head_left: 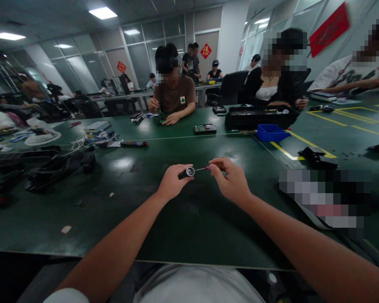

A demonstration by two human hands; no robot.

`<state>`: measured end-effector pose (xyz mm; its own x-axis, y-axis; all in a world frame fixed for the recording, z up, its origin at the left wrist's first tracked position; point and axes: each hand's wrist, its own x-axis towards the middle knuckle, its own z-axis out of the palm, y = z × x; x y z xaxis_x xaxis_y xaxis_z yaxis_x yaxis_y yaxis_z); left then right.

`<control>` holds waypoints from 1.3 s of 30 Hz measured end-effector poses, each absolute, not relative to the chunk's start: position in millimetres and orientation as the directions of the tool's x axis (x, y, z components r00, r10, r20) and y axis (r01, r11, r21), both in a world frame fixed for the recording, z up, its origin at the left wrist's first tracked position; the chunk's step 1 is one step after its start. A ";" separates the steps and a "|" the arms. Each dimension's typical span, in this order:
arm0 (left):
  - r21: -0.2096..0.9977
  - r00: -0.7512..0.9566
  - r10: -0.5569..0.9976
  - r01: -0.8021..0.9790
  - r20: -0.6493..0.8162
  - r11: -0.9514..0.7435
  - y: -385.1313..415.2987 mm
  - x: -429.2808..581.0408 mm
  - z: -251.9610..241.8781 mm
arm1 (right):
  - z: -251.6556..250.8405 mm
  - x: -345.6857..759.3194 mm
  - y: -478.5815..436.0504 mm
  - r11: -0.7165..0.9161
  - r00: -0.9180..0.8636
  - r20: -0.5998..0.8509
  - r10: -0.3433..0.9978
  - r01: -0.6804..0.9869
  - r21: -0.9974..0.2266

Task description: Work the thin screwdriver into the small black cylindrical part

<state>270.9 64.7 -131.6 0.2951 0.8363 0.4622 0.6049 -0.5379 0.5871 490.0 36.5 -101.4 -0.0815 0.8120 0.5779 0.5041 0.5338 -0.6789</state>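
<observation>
My left hand (172, 182) is closed around a small black round part with a silver ring face (188, 172), held just above the green table (145, 227). My right hand (229, 179) pinches a thin screwdriver with a red handle (207, 168); its metal tip points left and reaches the face of the round part. Both forearms stretch out from the near edge over the middle of the table.
A blue bin (271, 132) and a long black tray (259, 117) sit far right, a green circuit board (205, 128) beyond my hands. Black devices and cables (60, 166) pile at left. Other people sit across the table. Yellow tape lines (290, 153) mark the right side.
</observation>
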 end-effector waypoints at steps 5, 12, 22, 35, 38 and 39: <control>0.575 0.298 0.832 0.613 0.467 -0.542 65.2 270.0 -133.0 | -103.2 489.3 36.7 0.540 -0.140 0.555 0.820 0.509 -0.670; 0.575 0.306 0.834 0.613 0.460 -0.542 64.6 270.4 -133.7 | -100.8 488.1 34.6 0.503 -0.078 0.550 0.831 0.527 -0.685; 0.569 0.307 0.832 0.617 0.462 -0.544 65.2 270.1 -132.3 | -103.4 487.2 36.3 0.455 -0.066 0.482 0.874 0.464 -0.760; 0.550 0.355 0.789 0.573 0.502 -0.607 67.3 269.1 -134.6 | -116.5 489.2 59.6 0.123 -0.004 0.127 0.992 -0.211 -0.970; 0.549 0.350 0.800 0.590 0.487 -0.592 66.4 269.7 -132.9 | -117.5 491.2 60.9 0.200 0.050 0.194 0.980 -0.146 -0.969; 0.554 0.346 0.807 0.594 0.479 -0.584 65.7 270.1 -132.1 | -117.0 490.9 59.7 0.248 0.074 0.242 0.968 -0.096 -0.964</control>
